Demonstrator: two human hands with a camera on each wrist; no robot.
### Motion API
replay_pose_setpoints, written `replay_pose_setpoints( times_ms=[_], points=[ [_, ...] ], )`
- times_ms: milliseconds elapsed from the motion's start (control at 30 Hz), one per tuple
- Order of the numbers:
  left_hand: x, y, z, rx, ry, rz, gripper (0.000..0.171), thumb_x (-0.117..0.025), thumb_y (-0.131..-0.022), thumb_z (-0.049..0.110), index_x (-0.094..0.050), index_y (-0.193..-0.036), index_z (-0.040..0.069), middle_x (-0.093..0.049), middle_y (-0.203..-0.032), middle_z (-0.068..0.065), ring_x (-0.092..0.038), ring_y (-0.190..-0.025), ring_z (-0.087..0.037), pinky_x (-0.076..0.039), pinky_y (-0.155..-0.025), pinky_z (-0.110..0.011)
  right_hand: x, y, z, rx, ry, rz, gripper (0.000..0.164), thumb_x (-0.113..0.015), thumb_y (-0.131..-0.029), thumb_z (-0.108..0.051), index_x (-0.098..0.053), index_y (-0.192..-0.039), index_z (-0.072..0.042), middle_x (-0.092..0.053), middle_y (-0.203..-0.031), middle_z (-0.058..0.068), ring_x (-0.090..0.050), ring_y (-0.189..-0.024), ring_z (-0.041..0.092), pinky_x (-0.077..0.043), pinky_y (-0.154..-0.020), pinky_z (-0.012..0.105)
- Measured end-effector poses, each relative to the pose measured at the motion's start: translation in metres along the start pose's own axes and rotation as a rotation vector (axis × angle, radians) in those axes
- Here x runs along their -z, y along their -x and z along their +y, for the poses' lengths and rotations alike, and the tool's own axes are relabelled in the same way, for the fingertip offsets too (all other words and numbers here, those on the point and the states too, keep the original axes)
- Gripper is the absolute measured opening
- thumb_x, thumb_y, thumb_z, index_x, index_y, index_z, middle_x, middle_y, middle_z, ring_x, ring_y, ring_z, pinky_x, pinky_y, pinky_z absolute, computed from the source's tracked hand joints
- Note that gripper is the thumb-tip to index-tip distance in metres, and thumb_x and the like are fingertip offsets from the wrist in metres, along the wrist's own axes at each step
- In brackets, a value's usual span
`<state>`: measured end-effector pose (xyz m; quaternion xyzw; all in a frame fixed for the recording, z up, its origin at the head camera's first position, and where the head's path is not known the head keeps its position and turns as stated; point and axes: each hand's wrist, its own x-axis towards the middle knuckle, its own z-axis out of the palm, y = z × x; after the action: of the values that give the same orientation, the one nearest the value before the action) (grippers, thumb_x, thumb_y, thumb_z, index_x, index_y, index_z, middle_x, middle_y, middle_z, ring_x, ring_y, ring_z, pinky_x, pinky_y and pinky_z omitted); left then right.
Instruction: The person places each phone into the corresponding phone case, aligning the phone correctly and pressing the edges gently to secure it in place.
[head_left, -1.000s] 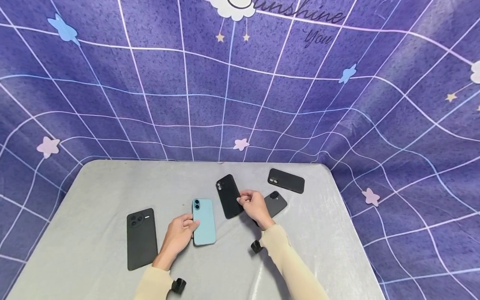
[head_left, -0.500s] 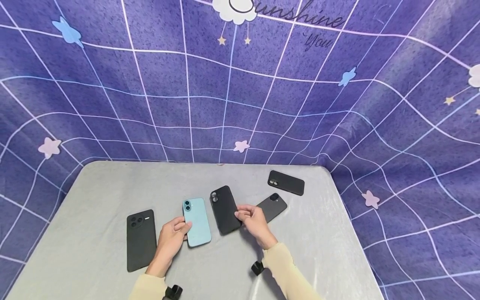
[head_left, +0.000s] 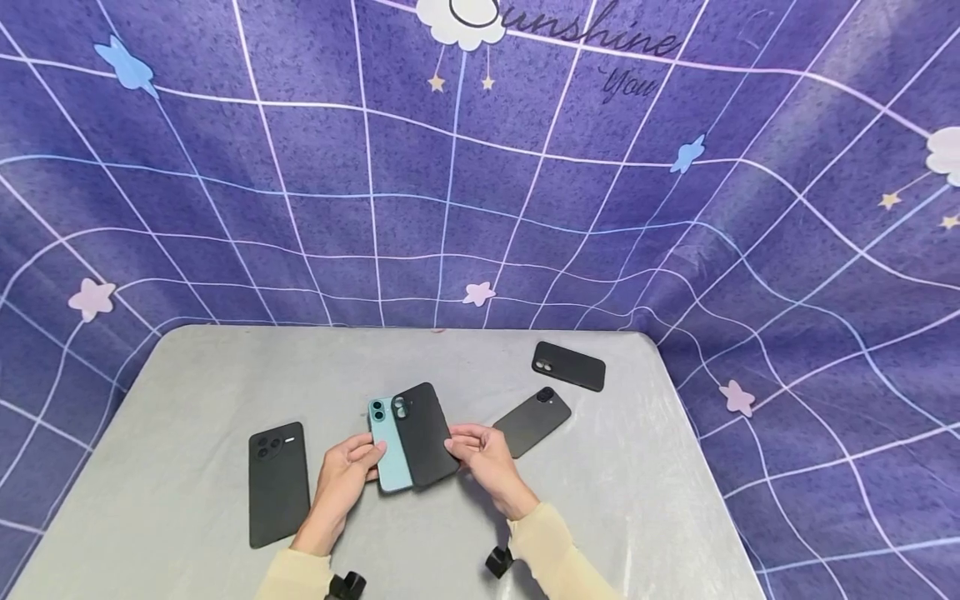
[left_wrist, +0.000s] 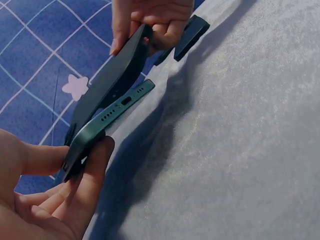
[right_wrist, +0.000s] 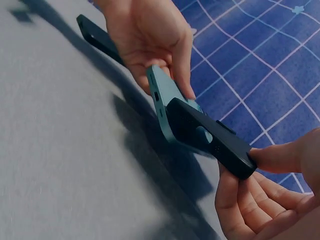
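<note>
My left hand (head_left: 343, 483) pinches a light-blue phone (head_left: 392, 454) by its left edge, its two-lens back facing up. In the left wrist view the phone (left_wrist: 114, 111) shows its port end, raised above the cloth. My right hand (head_left: 491, 467) pinches a black phone case (head_left: 426, 433) at its right edge, thumb on top and fingers beneath. Seen from the head, the case covers the right part of the phone's back. From the right wrist the case (right_wrist: 210, 135) lies tilted just over the phone (right_wrist: 162, 95); whether they touch I cannot tell.
A black phone or case with a round camera area (head_left: 279, 487) lies left on the grey-covered table (head_left: 202, 383). On the right lie a dark grey phone (head_left: 534, 421) and, farther back, another black case (head_left: 568, 367). A purple curtain (head_left: 420, 208) stands behind the table.
My right hand has brought the black case leftward and nearer, from beside the phone to partly over it. The left hand has shifted slightly left with the phone.
</note>
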<state>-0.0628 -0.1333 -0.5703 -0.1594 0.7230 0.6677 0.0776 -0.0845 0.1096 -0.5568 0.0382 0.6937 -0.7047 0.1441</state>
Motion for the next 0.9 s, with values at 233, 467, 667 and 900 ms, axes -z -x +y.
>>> replay_pose_setpoints(
  times_ms=[233, 467, 667, 900],
  points=[
    [-0.002, 0.0, 0.0, -0.012, 0.025, -0.021, 0.059, -0.072, -0.105, 0.017, -0.049, -0.149, -0.016, -0.076, -0.123, -0.021, -0.07, -0.09, -0.001, -0.061, -0.077, -0.02, -0.009, -0.002, 0.0, 0.018, -0.035, -0.018, 0.034, -0.076, -0.098, -0.006, -0.071, -0.128, 0.008, -0.08, -0.109, 0.015, -0.07, -0.082, 0.004, -0.054, -0.068, 0.017],
    [-0.002, 0.0, 0.0, -0.009, 0.037, -0.032, 0.06, -0.072, -0.106, 0.018, -0.048, -0.15, -0.016, -0.073, -0.128, -0.024, -0.071, -0.089, 0.0, -0.061, -0.077, -0.02, -0.016, -0.003, 0.002, 0.02, -0.057, -0.02, 0.034, -0.076, -0.098, -0.006, -0.07, -0.127, 0.01, -0.08, -0.108, 0.016, -0.069, -0.079, 0.004, -0.054, -0.067, 0.017],
    [-0.002, 0.0, 0.001, -0.018, 0.065, -0.033, 0.062, -0.074, -0.105, 0.021, -0.049, -0.149, -0.014, -0.074, -0.127, -0.023, -0.072, -0.092, 0.0, -0.061, -0.079, -0.02, -0.018, -0.002, 0.001, 0.003, -0.079, -0.003, 0.035, -0.077, -0.097, -0.007, -0.07, -0.127, 0.01, -0.079, -0.11, 0.017, -0.07, -0.08, 0.006, -0.055, -0.065, 0.017],
    [-0.005, -0.001, 0.0, -0.056, 0.122, -0.015, 0.057, -0.076, -0.103, 0.017, -0.054, -0.146, -0.013, -0.075, -0.123, -0.021, -0.074, -0.093, -0.002, -0.062, -0.08, -0.021, -0.017, -0.003, 0.0, 0.011, -0.108, -0.013, 0.037, -0.077, -0.097, -0.004, -0.068, -0.128, 0.012, -0.079, -0.107, 0.018, -0.067, -0.07, 0.006, -0.055, -0.058, 0.018]
  ],
)
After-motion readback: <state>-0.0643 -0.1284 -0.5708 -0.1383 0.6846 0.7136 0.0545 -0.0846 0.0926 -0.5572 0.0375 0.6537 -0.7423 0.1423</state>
